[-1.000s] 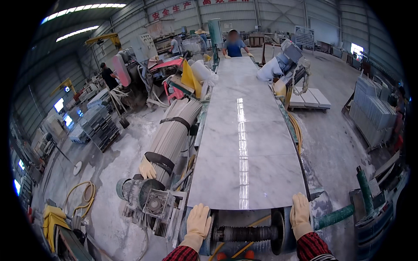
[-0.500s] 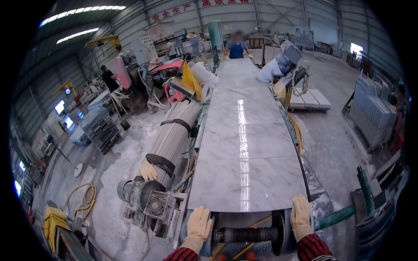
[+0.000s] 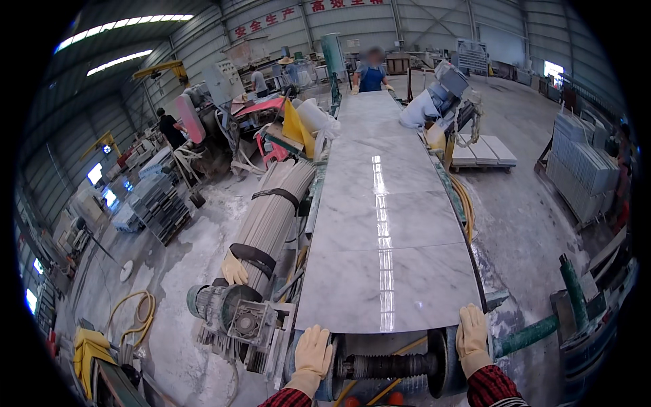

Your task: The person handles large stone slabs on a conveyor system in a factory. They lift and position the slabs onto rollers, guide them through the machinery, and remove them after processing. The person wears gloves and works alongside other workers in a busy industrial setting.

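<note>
Polished white-grey marble slabs [image 3: 380,278] lie in a row along the conveyor, their joints showing as thin lines. My left hand [image 3: 312,354], in a cream work glove, rests with fingers stretched out just below the near left corner of the closest slab. At the near right corner, my right hand [image 3: 473,338] wears a matching glove and lies flat, its fingertips beside the slab's edge. Neither hand grips anything. Between them, under the slab's front edge, a dark ribbed roller [image 3: 386,366] shows in the conveyor's end.
A dusty motor [image 3: 227,302] with a spare glove [image 3: 234,270] sits beside strapped pale strips [image 3: 274,217] on the left. A co-worker [image 3: 371,76] stands at the far end. Right of the conveyor are a blue-grey machine [image 3: 441,98], a green pipe [image 3: 527,337] and upright slabs [image 3: 580,169].
The view has shifted slightly. Both hands keep nearly the same place at the slab's near corners, still flat. The person at the far left has changed posture a little.
</note>
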The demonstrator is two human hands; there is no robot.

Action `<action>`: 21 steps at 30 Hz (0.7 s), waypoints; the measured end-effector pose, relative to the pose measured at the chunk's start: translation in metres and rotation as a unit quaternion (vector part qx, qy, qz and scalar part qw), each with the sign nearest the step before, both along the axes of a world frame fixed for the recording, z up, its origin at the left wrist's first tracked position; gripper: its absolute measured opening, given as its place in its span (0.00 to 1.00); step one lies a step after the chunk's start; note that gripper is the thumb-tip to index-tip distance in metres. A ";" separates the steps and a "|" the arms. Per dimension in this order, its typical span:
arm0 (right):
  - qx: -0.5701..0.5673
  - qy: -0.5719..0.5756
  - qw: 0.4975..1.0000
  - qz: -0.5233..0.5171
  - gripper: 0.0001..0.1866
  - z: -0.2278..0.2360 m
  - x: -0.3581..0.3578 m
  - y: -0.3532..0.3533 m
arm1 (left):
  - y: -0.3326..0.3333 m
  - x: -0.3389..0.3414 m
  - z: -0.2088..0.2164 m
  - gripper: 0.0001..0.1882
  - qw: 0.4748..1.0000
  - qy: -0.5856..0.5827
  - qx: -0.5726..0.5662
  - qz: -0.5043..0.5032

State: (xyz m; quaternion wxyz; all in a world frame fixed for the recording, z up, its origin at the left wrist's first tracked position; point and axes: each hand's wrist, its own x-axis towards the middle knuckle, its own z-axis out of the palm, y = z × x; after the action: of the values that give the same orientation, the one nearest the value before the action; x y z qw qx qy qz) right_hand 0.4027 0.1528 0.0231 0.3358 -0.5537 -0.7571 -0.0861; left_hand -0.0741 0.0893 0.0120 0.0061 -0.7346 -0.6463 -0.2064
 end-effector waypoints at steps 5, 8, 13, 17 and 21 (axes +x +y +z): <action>0.020 -0.001 1.000 0.006 0.16 0.010 -0.004 -0.001 | -0.001 0.000 0.001 0.29 1.000 -0.002 -0.013 0.000; 0.011 0.002 1.000 0.005 0.16 0.014 -0.006 -0.003 | -0.003 0.000 0.000 0.29 1.000 0.001 -0.014 0.000; 0.008 0.010 1.000 0.005 0.16 0.010 -0.005 -0.003 | -0.005 0.000 -0.001 0.29 1.000 0.001 -0.013 0.001; 0.010 0.009 1.000 0.007 0.17 0.005 -0.003 -0.005 | -0.007 0.001 0.000 0.29 1.000 0.000 -0.003 0.001; 0.007 0.009 1.000 0.005 0.18 0.001 -0.001 -0.007 | -0.008 0.002 0.004 0.29 1.000 -0.002 -0.004 0.000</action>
State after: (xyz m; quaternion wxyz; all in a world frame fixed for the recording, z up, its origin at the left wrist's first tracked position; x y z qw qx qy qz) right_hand 0.4017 0.1461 0.0241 0.3464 -0.5487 -0.7561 -0.0847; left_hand -0.0721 0.0808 0.0164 0.0019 -0.7342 -0.6473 -0.2050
